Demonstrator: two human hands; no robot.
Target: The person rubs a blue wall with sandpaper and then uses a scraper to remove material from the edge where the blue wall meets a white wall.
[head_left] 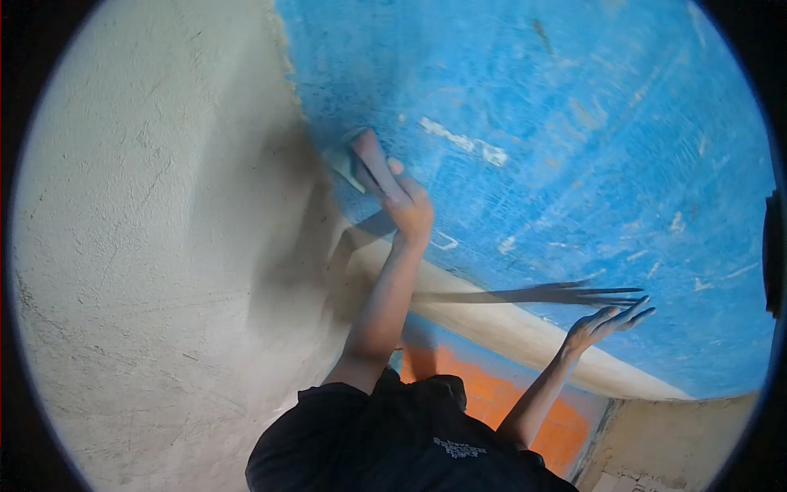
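Observation:
My left hand [410,211] is closed round a folded piece of sandpaper [375,157], pinkish grey and slightly blurred. The sandpaper lies against the blue wall [533,180], close to the corner where blue meets the pale wall. Beside the sandpaper a greenish-white patch shows along the blue edge. My right hand [605,326] is held out to the right with its fingers stretched, holding nothing. It is near the lower part of the blue wall, and its long shadow falls across the paint.
A rough pale plaster wall [131,246] fills the left side. White scuffs and scratches mark the blue surface. A cream-coloured band [484,324] runs along its lower edge, with an orange painted area [459,373] below. A dark object [771,254] stands at the far right edge.

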